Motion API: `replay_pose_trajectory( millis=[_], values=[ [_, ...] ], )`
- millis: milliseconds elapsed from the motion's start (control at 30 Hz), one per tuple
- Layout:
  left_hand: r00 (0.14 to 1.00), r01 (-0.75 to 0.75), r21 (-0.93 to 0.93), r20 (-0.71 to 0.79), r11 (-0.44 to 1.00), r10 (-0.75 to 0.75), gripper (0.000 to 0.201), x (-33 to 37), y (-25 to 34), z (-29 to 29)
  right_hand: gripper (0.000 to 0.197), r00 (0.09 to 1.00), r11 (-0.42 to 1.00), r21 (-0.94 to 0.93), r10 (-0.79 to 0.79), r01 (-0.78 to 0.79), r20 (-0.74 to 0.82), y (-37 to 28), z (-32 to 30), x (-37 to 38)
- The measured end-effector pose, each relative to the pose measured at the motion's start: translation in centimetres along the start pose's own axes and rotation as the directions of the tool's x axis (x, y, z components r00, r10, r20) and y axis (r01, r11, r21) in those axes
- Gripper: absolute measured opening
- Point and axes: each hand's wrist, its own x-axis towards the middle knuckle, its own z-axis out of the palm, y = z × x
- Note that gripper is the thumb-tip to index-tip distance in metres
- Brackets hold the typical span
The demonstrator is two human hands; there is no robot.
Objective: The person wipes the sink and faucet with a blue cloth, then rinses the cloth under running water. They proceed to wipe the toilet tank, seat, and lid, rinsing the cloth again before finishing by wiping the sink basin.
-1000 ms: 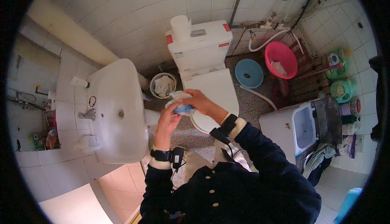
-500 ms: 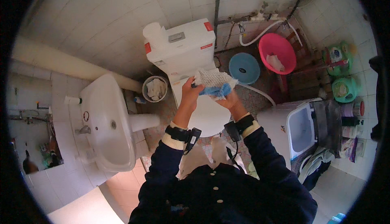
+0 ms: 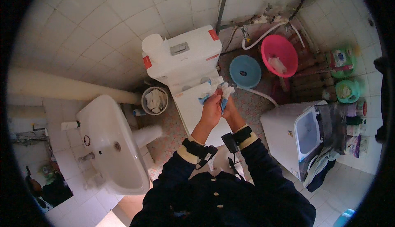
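Both my hands are together above the white toilet (image 3: pixel 193 105), whose lid is down. Between them is a bunched, textured cloth (image 3: pixel 226 90) in white and blue. My left hand (image 3: pixel 211 110) lies over the near side of the cloth with its fingers curled into it. Just to its right, my right hand (image 3: pixel 233 112) grips the cloth from the side and below; most of its fingers are hidden. Dark straps with small black boxes sit on both wrists.
A white roll (image 3: pixel 153 45) stands on the toilet tank (image 3: pixel 193 50). Left are a waste bin (image 3: pixel 144 103) and a washbasin (image 3: pixel 115 144). Blue (image 3: pixel 251 68) and pink (image 3: pixel 291 52) basins stand at the back right. A washing machine (image 3: pixel 279 130) is on the right, with bottles behind.
The cloth was spread out between my hands and is now crumpled. My left hand has moved right, close against the right one. The view has shifted slightly.
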Motion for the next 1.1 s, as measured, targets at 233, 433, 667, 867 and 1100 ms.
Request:
replay_pose_trajectory(
  millis=[233,433,667,867,1100],
  values=[
    [0.996,-0.016,0.328,-0.082,0.945,0.045,0.025,1.6,7.0,-5.4,0.04,0.727,0.618,-0.714,-0.648,0.328,-0.227,-8.9,-0.8,9.7],
    [0.943,-0.08,0.375,-0.271,0.923,0.192,0.021,3.2,10.2,-11.6,0.053,0.931,-0.933,-0.19,-0.335,-0.307,0.142,-10.6,-1.7,19.8],
    [0.839,-0.294,0.477,-0.285,0.828,0.463,0.027,4.8,14.7,-13.2,0.061,0.803,-0.939,-0.271,-0.325,-0.212,0.5,-8.8,4.5,26.2],
    [0.665,-0.505,0.69,-0.072,0.519,0.743,0.029,8.3,19.8,-10.7,0.058,0.923,-0.955,-0.279,-0.018,0.097,0.384,-7.4,3.6,21.3],
    [0.694,-0.483,0.676,-0.093,0.557,0.714,0.029,9.2,21.0,-12.2,0.058,0.797,-0.929,-0.37,-0.222,0.002,0.562,-13.6,1.6,19.6]
  ],
)
